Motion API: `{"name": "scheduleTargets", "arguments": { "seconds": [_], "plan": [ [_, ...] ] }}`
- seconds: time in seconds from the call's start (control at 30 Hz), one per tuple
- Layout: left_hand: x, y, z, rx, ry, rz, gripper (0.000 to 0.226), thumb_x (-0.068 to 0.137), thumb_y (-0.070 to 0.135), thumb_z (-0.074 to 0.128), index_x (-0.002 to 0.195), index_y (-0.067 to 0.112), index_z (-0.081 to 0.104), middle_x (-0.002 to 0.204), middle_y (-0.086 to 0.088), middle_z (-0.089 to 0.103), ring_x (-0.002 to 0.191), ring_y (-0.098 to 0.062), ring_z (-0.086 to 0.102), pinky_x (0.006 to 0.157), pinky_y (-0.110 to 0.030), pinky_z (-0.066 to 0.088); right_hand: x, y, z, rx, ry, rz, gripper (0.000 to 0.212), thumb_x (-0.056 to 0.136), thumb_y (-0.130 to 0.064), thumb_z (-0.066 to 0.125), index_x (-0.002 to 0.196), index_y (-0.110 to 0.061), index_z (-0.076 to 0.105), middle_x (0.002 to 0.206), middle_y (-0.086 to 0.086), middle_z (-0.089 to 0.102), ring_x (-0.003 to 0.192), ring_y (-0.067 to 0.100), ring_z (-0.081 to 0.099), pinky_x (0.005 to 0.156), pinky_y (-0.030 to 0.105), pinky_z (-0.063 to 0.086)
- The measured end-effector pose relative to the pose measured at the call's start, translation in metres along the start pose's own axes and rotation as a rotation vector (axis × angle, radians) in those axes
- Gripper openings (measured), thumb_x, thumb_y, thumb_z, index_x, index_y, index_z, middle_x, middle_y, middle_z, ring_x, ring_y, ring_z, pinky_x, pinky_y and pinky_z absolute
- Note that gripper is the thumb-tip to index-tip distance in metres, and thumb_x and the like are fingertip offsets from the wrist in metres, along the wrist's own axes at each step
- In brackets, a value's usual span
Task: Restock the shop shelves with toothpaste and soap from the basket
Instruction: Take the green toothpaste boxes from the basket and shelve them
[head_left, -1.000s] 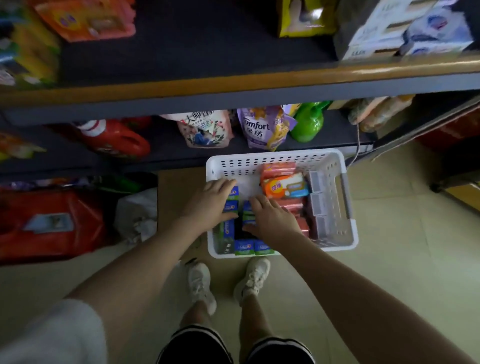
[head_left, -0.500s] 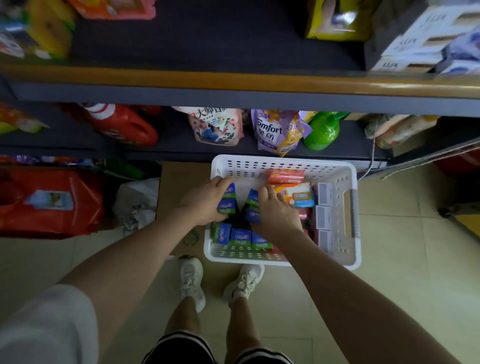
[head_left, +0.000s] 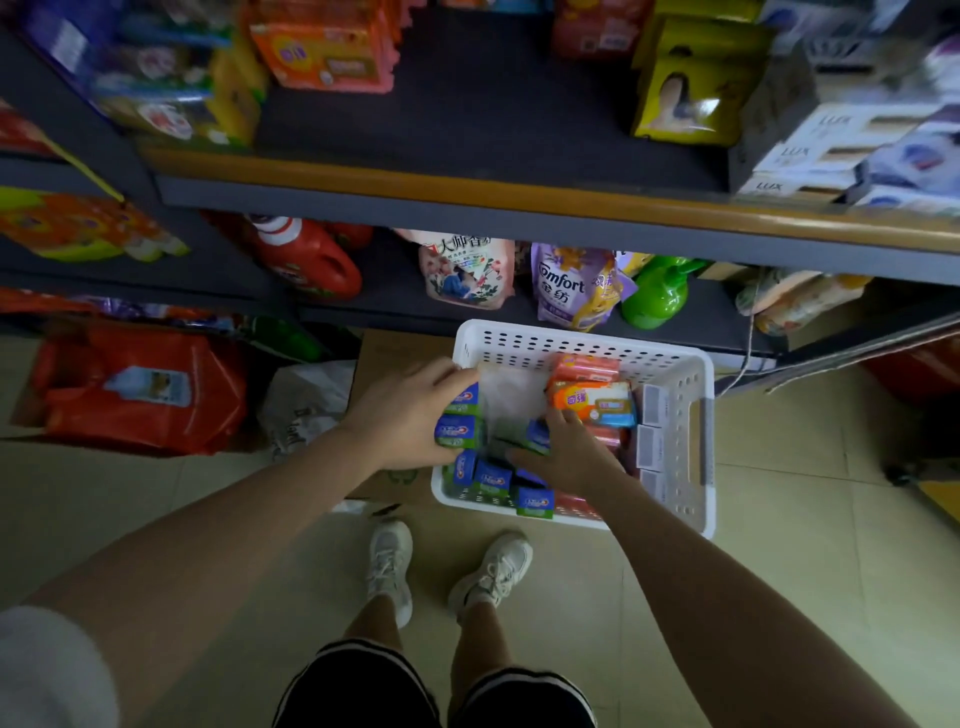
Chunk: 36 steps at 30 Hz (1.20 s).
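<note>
A white perforated basket stands on the floor in front of the shelves. Blue and green toothpaste boxes fill its left side; orange soap packs and pale soap boxes fill its right. My left hand is closed around two stacked toothpaste boxes at the basket's left rim. My right hand grips another toothpaste box in the middle of the basket. The shelf above has a bare dark stretch in its middle.
The lower shelf holds a red detergent jug, refill pouches and a green bottle. Lux soap boxes sit at the upper right. A red bag and a white bag lie left of the basket. My shoes stand behind it.
Both hands have closed on toothpaste boxes and begun raising them out of the basket. The camera has tilted up, showing more of the upper shelf.
</note>
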<state>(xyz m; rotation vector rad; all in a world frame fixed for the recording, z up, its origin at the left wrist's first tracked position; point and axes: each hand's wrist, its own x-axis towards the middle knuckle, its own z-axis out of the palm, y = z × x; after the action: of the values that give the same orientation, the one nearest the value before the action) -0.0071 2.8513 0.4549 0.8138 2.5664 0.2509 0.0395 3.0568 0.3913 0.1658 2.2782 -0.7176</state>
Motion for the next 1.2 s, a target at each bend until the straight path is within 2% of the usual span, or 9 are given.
{"name": "scheduleTargets", "arguments": {
  "seconds": [0.1, 0.17, 0.23, 0.33, 0.5, 0.7, 0.87, 1.1, 1.2],
  "plan": [
    [-0.019, -0.001, -0.014, -0.007, 0.120, 0.001, 0.082, 0.062, 0.040, 0.076, 0.133, 0.020, 0.039, 0.122, -0.005, 0.050, 0.105, -0.025, 0.054, 0.076, -0.033, 0.047, 0.005, -0.012, 0.010, 0.065, 0.024, 0.095, 0.069, 0.084, -0.058, 0.052, 0.132, -0.012, 0.031, 0.121, 0.014, 0.052, 0.101, 0.031, 0.059, 0.083, 0.044, 0.053],
    [-0.033, -0.004, -0.020, 0.027, 0.222, 0.008, 0.081, 0.055, 0.041, 0.078, 0.124, 0.020, 0.041, 0.111, -0.007, 0.057, 0.092, -0.027, 0.061, 0.070, -0.033, 0.050, 0.012, -0.021, 0.016, 0.065, 0.097, 0.202, 0.061, 0.089, -0.046, 0.052, 0.131, -0.008, 0.029, 0.114, 0.016, 0.058, 0.099, 0.033, 0.062, 0.079, 0.043, 0.055],
    [-0.046, -0.006, -0.025, 0.018, 0.273, -0.005, 0.076, 0.054, 0.046, 0.071, 0.119, 0.019, 0.041, 0.104, -0.007, 0.059, 0.085, -0.026, 0.062, 0.067, -0.031, 0.050, 0.016, -0.027, 0.018, 0.074, 0.136, 0.290, 0.051, 0.093, -0.031, 0.048, 0.133, -0.005, 0.028, 0.114, 0.017, 0.059, 0.101, 0.033, 0.061, 0.082, 0.044, 0.054],
    [-0.064, -0.008, -0.029, 0.020, 0.318, -0.040, 0.071, 0.057, 0.053, 0.054, 0.117, 0.018, 0.040, 0.101, -0.008, 0.058, 0.081, -0.026, 0.061, 0.065, -0.034, 0.051, 0.012, -0.030, 0.010, 0.058, 0.159, 0.324, 0.049, 0.090, -0.028, 0.052, 0.130, -0.006, 0.034, 0.114, 0.016, 0.060, 0.102, 0.034, 0.060, 0.073, 0.037, 0.048],
    [-0.091, -0.022, -0.024, 0.096, 0.276, -0.092, 0.083, 0.047, 0.039, 0.082, 0.116, 0.014, 0.043, 0.099, -0.011, 0.061, 0.081, -0.030, 0.062, 0.061, -0.035, 0.053, -0.031, -0.033, -0.015, 0.034, 0.426, 0.153, 0.041, 0.079, -0.033, 0.064, 0.110, -0.008, 0.053, 0.106, 0.016, 0.064, 0.096, 0.035, 0.060, 0.067, 0.035, 0.044],
    [-0.129, -0.055, -0.029, 0.084, 0.233, -0.246, 0.080, 0.058, 0.036, 0.080, 0.125, 0.007, 0.047, 0.108, -0.014, 0.056, 0.096, -0.034, 0.059, 0.070, -0.041, 0.052, -0.083, -0.081, -0.031, 0.000, 0.701, -0.236, 0.055, 0.078, -0.013, 0.067, 0.129, -0.004, 0.048, 0.111, 0.021, 0.062, 0.098, 0.038, 0.058, 0.078, 0.042, 0.048],
    [-0.184, -0.101, -0.053, -0.032, 0.304, -0.416, 0.083, 0.073, 0.043, 0.069, 0.138, 0.016, 0.027, 0.130, -0.008, 0.041, 0.115, -0.029, 0.049, 0.084, -0.036, 0.046, -0.097, -0.163, 0.001, 0.055, 0.736, -0.356, 0.051, 0.080, -0.015, 0.067, 0.128, -0.006, 0.050, 0.108, 0.018, 0.063, 0.096, 0.036, 0.059, 0.076, 0.039, 0.049],
    [-0.315, -0.189, -0.079, -0.045, 0.492, -0.460, 0.082, 0.069, 0.039, 0.074, 0.135, 0.011, 0.035, 0.128, -0.012, 0.047, 0.116, -0.032, 0.048, 0.086, -0.039, 0.046, -0.105, -0.306, 0.087, 0.199, 0.738, -0.407, 0.047, 0.080, -0.018, 0.067, 0.124, -0.006, 0.055, 0.106, 0.018, 0.066, 0.096, 0.030, 0.062, 0.078, 0.028, 0.045],
    [-0.361, -0.227, -0.093, -0.034, 0.556, -0.466, 0.081, 0.068, 0.036, 0.076, 0.134, 0.009, 0.038, 0.128, -0.016, 0.048, 0.117, -0.035, 0.048, 0.088, -0.044, 0.046, -0.104, -0.372, 0.113, 0.259, 0.719, -0.478, 0.042, 0.083, -0.016, 0.065, 0.123, -0.007, 0.055, 0.102, 0.010, 0.065, 0.084, 0.016, 0.057, 0.066, 0.013, 0.035]
  ]
}}
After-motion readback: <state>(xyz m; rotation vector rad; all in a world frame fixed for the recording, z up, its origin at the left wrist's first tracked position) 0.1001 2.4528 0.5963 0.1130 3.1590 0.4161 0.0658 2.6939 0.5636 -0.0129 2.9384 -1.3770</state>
